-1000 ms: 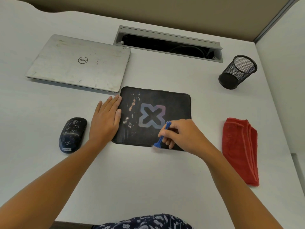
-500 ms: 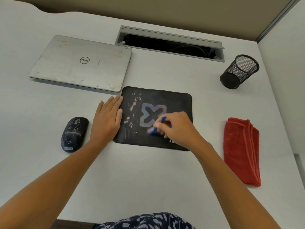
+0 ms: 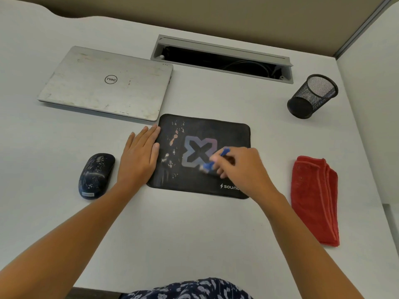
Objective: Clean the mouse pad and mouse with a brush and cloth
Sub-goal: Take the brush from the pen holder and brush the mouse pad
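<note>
Right grip (image 3: pixel 239 167) pinches a brush (image 3: pixel 225 151) on the mouse pad (image 3: pixel 194 182).
Left of it, left grip (image 3: pixel 140 156) lies flat, fingers together, on the pad's edge.

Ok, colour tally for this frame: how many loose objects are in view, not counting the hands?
Black or near-black: 3 (rectangular fabric mouse pad, oval speckled mouse, cylindrical wire-mesh pen cup)
Silver: 1 (closed metal laptop)
Blue: 1 (small plastic brush)
Red: 1 (folded terry cloth)
Total: 6
</note>
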`<state>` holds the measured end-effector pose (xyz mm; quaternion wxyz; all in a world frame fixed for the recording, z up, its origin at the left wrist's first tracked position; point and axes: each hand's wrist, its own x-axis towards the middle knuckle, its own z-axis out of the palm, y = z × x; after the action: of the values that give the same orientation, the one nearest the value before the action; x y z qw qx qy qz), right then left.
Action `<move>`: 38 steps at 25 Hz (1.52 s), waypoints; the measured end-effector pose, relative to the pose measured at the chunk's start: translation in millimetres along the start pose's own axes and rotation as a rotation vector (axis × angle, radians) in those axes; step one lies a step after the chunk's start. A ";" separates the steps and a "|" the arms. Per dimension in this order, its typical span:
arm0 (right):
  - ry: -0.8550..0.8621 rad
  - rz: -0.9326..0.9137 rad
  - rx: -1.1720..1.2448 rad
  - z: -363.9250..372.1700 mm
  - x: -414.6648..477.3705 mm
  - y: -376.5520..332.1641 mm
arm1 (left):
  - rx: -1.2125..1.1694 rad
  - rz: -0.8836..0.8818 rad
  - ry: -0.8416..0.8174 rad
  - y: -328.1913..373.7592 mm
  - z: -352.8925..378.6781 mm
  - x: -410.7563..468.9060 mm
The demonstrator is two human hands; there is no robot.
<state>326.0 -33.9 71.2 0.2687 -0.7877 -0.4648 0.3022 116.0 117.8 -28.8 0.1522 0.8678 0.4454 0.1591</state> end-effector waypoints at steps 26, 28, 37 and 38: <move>-0.109 -0.153 -0.078 32.4 -26.2 -21.7 | -0.015 0.001 -0.001 1.8 -1.9 -1.5; -0.159 -0.151 -0.258 24.2 -33.7 -7.3 | -0.017 -0.002 -0.003 2.6 -1.9 -1.4; 0.054 -0.242 -0.076 44.0 -27.3 -14.5 | -0.014 -0.007 -0.007 2.8 -1.9 -1.7; 0.050 -0.224 -0.038 49.9 -27.2 -14.7 | -0.017 -0.007 -0.007 2.9 -2.3 -1.7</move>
<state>271.0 -44.9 54.1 0.2976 -0.7431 -0.5484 0.2417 116.2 115.0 -25.8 0.1617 0.8654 0.4467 0.1593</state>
